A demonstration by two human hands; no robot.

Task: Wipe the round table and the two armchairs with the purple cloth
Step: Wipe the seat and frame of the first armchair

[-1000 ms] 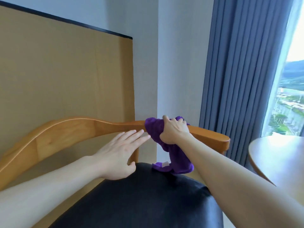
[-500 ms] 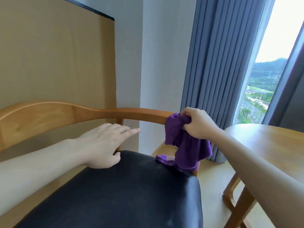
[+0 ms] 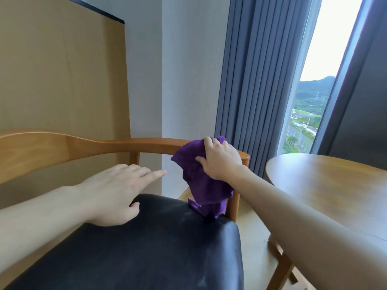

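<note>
Purple cloth [image 3: 199, 176] is back on the armchair's armrest [image 3: 150, 144] end after lifting off, right hand [image 3: 219, 160] clenched round it; left hand [image 3: 113, 195] flat, released. Armrest nearly done.

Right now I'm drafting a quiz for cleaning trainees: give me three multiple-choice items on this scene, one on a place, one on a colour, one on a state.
1. Where is the purple cloth?
A. on the armchair's wooden armrest
B. on the round table
C. on the floor

2. What colour is the seat cushion?
A. beige
B. black
C. blue

3. How is the left hand?
A. gripping the cloth
B. clenched in a fist
C. fingers straight, holding nothing

Key: 1 A, the right hand grips it against the armrest's end; 2 B, the cushion is glossy black; 3 C, its fingers are extended above the seat.
</note>
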